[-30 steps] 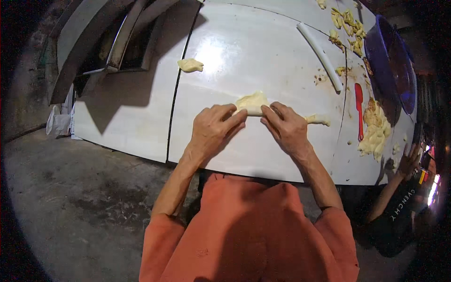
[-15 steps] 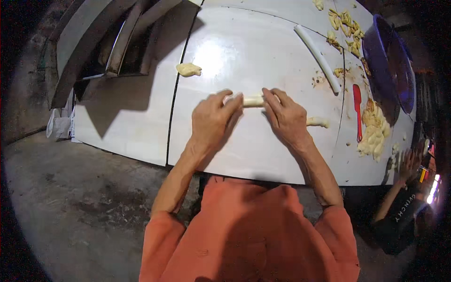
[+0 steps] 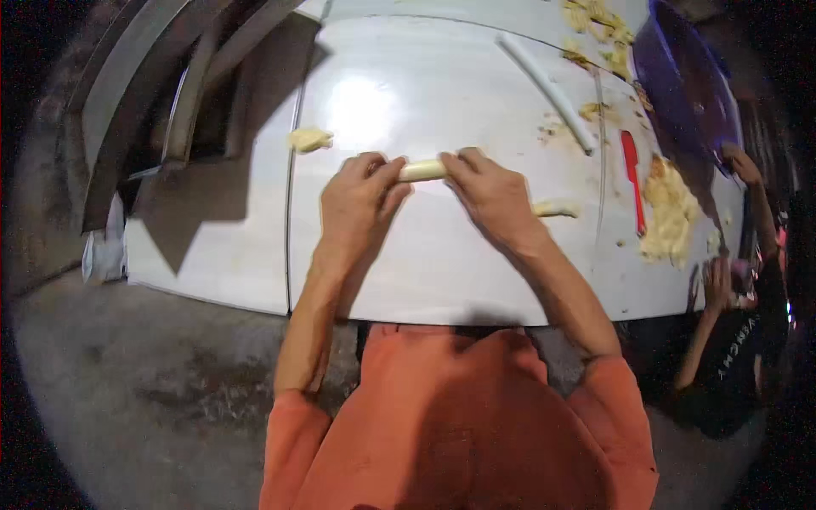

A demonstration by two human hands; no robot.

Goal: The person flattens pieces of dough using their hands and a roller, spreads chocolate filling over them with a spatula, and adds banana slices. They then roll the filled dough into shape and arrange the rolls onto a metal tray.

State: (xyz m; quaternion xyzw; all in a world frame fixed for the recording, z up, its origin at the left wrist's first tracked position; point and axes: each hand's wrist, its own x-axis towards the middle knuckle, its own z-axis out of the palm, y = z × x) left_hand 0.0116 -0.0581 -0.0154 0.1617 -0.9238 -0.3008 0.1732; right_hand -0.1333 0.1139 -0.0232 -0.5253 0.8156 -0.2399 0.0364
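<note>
A short, pale cylinder of dough lies crosswise between my two hands, over the white tabletop. My left hand pinches its left end between thumb and fingers. At the opposite end, the fingers of my right hand close on the dough in the same way. Whether the roll touches the table or is slightly raised I cannot tell. A thin strip of dough rests just right of my right wrist. Farther left, a lumpy dough piece sits beside the table seam.
A white rod lies at the far right, near a red spatula and a flattened dough mass. Dough scraps lie beside a purple basin. A co-worker's hand is at its rim. A slatted structure stands left.
The scene has shifted leftward as the view moved. My hands stay at the ends of the dough roll, fingers now pinching it. The co-worker's one hand now shows at the basin's rim.
</note>
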